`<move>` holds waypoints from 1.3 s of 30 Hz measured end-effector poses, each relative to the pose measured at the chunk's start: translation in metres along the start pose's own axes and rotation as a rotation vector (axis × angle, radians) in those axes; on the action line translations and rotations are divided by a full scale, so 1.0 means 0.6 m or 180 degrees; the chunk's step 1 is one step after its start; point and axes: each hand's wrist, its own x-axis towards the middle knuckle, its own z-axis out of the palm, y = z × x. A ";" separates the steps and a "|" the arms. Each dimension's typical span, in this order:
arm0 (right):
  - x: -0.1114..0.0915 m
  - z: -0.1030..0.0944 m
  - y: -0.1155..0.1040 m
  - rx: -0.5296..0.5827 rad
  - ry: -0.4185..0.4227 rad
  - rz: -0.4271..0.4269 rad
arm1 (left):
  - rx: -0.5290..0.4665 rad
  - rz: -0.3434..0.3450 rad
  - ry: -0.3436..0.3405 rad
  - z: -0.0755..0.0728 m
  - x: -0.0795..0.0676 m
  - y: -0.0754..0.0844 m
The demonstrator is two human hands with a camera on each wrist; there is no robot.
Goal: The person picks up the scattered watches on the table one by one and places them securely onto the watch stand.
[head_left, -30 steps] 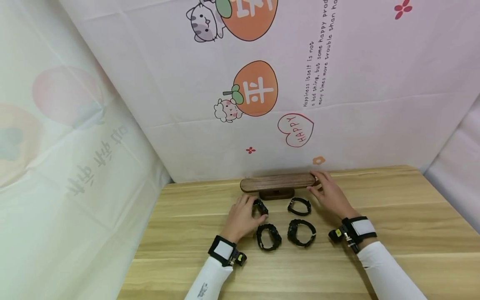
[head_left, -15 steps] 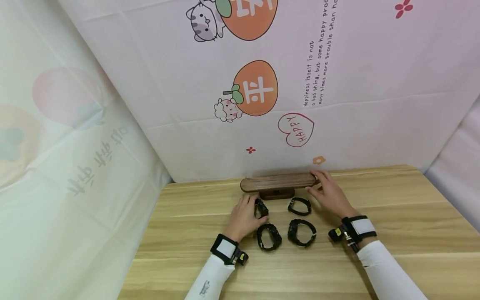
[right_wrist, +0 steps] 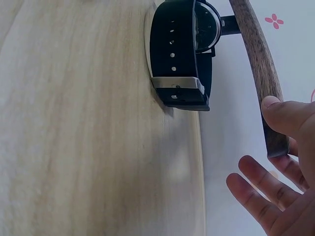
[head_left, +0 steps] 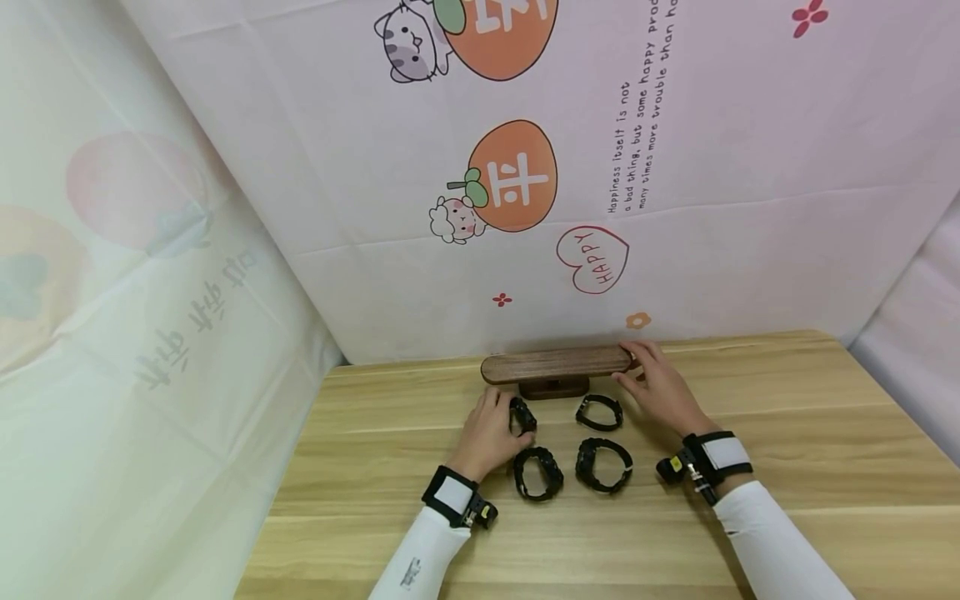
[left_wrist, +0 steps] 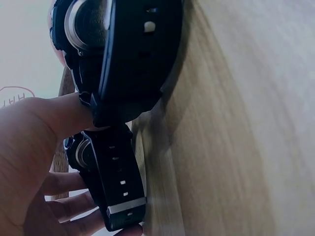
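In the head view, a dark wooden display stand, a long rounded bar on a small base, stands at the back of the table. My right hand pinches the bar's right end between thumb and fingers, as the right wrist view also shows. My left hand has its thumb and fingers around the back-left black wristwatch; its strap shows between them in the left wrist view. Another black wristwatch lies just in front, close by the left thumb. The stand's base is partly hidden under the bar.
Two more black wristwatches, a back-right one and a front-right one, lie on their sides on the wooden table. A printed white cloth hangs right behind the table's back edge, with another along the left side.
My left hand has shifted very slightly to the right around the back-left wristwatch. The right hand, the stand and the watches stay where they were.
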 end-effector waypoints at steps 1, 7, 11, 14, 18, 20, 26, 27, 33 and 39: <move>0.000 0.000 0.000 0.0001 0.0001 -0.0003 | 0.0004 0.0004 -0.0004 0.000 0.000 0.000; -0.001 0.000 0.000 0.0016 -0.0003 0.0003 | -0.0025 0.0027 -0.0006 0.002 0.001 0.001; -0.003 0.001 0.000 0.0015 -0.0005 0.0033 | 0.0001 0.0058 0.0014 0.005 0.000 -0.002; -0.004 0.000 0.000 0.0018 -0.0001 0.0046 | -0.0008 0.0093 0.0038 0.006 -0.001 -0.003; -0.004 -0.001 0.002 0.0030 -0.0013 0.0050 | -0.0093 0.0107 0.0072 0.006 -0.002 -0.004; -0.004 0.000 0.003 0.0032 -0.0014 0.0044 | -0.0143 0.0085 0.0064 0.004 -0.002 -0.004; -0.003 0.000 0.007 0.0027 -0.0003 0.0004 | -0.0337 0.0030 0.0100 -0.001 -0.003 -0.009; -0.003 -0.001 0.007 0.0029 -0.0002 -0.0001 | -0.0369 0.0032 0.0117 -0.002 -0.004 -0.010; -0.003 -0.002 0.006 0.0031 -0.0001 -0.0003 | -0.0420 0.0007 0.0120 -0.006 -0.007 -0.016; -0.001 -0.001 0.006 0.0045 -0.0002 -0.0021 | -0.0477 -0.0028 0.0155 -0.010 -0.010 -0.020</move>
